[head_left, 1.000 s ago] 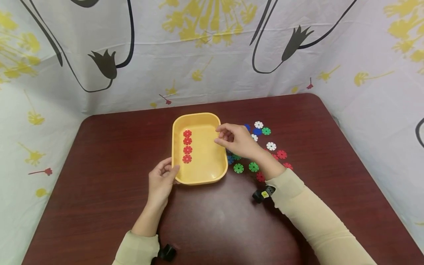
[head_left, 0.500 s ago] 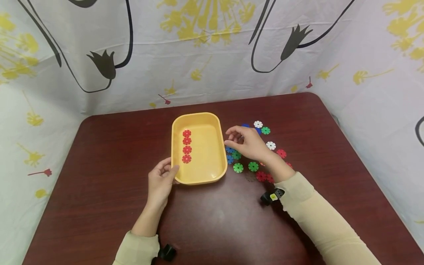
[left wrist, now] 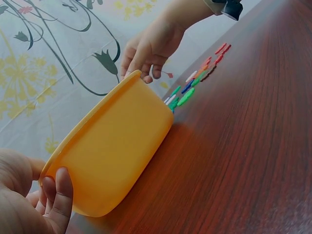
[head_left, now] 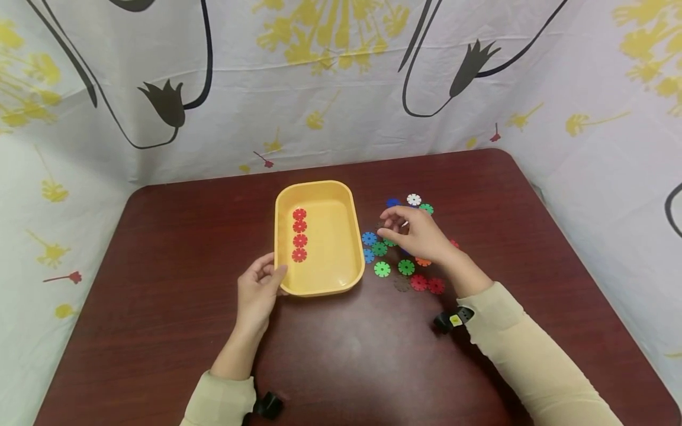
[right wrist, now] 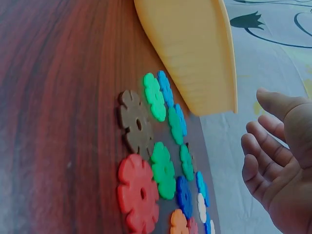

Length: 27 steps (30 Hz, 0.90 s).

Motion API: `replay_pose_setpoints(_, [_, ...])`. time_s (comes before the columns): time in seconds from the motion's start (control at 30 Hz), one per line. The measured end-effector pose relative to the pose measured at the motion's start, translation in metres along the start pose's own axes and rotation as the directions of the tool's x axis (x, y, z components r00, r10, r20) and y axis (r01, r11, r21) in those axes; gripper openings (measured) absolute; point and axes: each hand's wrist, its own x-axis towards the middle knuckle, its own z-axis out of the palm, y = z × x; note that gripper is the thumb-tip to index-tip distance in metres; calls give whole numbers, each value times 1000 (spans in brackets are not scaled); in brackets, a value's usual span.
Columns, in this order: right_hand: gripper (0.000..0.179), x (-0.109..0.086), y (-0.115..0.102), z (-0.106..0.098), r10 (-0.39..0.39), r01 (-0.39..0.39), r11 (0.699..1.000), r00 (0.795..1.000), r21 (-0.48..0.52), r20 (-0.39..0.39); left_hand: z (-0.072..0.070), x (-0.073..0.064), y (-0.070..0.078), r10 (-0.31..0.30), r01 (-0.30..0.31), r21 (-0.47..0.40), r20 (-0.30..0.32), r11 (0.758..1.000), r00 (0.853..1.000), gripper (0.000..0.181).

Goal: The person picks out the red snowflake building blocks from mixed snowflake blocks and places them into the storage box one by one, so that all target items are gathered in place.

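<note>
A yellow tray (head_left: 333, 251) stands on the table, with several red notched plastic discs (head_left: 299, 241) lined up in a column along its left side. My left hand (head_left: 261, 293) holds the tray's lower left corner, thumb over the rim and fingers against the outer wall (left wrist: 109, 156). Above the loose discs to the right of the tray hovers my right hand (head_left: 415, 234), thumb and fingers apart and nothing between them. Around it lie a light green disc (head_left: 382, 269), a blue disc (head_left: 369, 238) and a brown disc (right wrist: 135, 122). Some discs are hidden under the hand.
More loose discs lie toward the back, among them a white disc (head_left: 414, 200). Two red discs (head_left: 428, 284) are nearer the front. A patterned curtain (head_left: 330, 89) hangs behind the dark wooden table (head_left: 192, 236).
My right hand has drawn away from the tray's right rim, moving right over the loose discs. The left hand keeps its place on the tray, and the red column looks the same.
</note>
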Motion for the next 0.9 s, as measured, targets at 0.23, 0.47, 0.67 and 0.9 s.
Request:
replay_pose_setpoints(0.23, [29, -7, 10, -8, 9, -9, 999, 1000, -43, -3, 0, 0, 0, -12, 12, 1, 3, 1000, 1000, 38])
replay_pose_setpoints(0.47, [29, -12, 19, -20, 69, -70, 996, 998, -56, -15, 0, 0, 0, -13, 13, 15, 1, 1000, 1000, 39])
replay_pose_setpoints(0.67, [27, -19, 31, -28, 87, -88, 992, 996, -86, -14, 0, 1, -1, -6, 6, 13, -3, 1000, 1000, 38])
replay_pose_setpoints(0.9, [24, -27, 45, -36, 111, -109, 988, 994, -109, 11, 0, 1, 0, -6, 6, 5, 1, 1000, 1000, 38])
